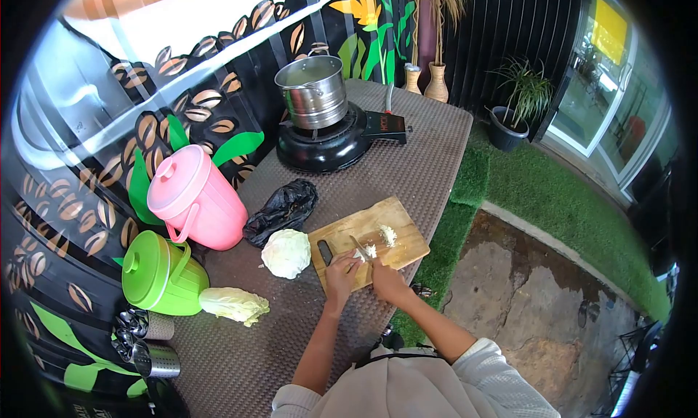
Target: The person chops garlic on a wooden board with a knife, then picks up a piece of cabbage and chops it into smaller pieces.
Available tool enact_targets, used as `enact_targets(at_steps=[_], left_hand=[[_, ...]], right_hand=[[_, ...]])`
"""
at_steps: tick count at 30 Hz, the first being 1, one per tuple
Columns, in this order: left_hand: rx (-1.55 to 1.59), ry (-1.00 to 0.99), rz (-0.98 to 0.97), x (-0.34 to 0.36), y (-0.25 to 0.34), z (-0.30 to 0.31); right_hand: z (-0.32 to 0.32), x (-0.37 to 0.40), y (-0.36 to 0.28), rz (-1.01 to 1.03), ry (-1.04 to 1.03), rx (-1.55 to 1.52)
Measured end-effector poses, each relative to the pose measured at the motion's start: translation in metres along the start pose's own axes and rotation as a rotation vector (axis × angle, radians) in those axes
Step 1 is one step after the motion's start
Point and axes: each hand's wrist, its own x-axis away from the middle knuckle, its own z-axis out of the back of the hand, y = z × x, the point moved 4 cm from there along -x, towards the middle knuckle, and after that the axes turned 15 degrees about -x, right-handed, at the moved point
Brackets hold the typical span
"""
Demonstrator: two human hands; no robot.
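A wooden cutting board (pixel 404 225) lies on the table in front of me. My right hand (pixel 388 283) grips a knife (pixel 358 243), its handle mostly covered by the fingers and its blade angled over the board. My left hand (pixel 342 274) is on the board left of the blade, fingers bent together at a small white piece of food, mostly hidden. Finely chopped white bits (pixel 370 251) lie beside the blade, and a small pile (pixel 388 235) of them lies farther up the board. A dark elongated slot or handle (pixel 324 253) shows at the board's left side.
Left of the board sit a round cabbage (pixel 286 254), a black plastic bag (pixel 284 209) and a napa cabbage (pixel 236 306). Pink (pixel 211 200) and green (pixel 167 276) lidded buckets stand along the wall. A steel pot (pixel 314 94) rests on a black stove (pixel 323 145) at the back. Metal cups (pixel 156 360) stand lower left.
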Motion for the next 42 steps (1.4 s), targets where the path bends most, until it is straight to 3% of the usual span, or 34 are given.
enact_targets(at_steps=[3,8,15,20,23,27,32,36,38,42], left_hand=[[0.029,-0.011,0.010,0.000,-0.003,0.000],[0.011,-0.013,0.015,0.000,0.000,0.001],[0.001,0.009,0.004,0.000,-0.002,0.000],[-0.001,0.001,0.023,0.000,-0.004,-0.001],[-0.003,-0.004,0.029,0.001,-0.002,0.002],[-0.011,0.007,0.029,0.002,-0.004,0.000],[-0.005,0.005,0.039,0.001,-0.005,-0.001],[-0.027,0.000,0.030,0.001,-0.002,0.001],[-0.028,0.004,0.021,0.001,-0.002,0.000],[-0.029,0.002,0.029,0.001,-0.003,0.001]], right_hand=[[-0.003,-0.002,0.002,0.011,-0.051,-0.034],[-0.025,0.001,0.006,-0.071,0.090,-0.024],[-0.006,0.001,-0.003,0.060,-0.003,-0.064],[-0.022,0.001,0.003,-0.084,0.075,-0.027],[-0.016,-0.009,0.008,0.030,0.020,-0.081],[-0.013,0.004,0.001,0.003,0.005,-0.057],[-0.031,0.007,0.004,-0.042,0.126,-0.076],[-0.014,0.007,-0.001,-0.007,0.113,-0.068],[-0.002,0.008,-0.005,0.036,-0.006,-0.029],[-0.018,0.009,-0.003,0.002,0.047,0.003]])
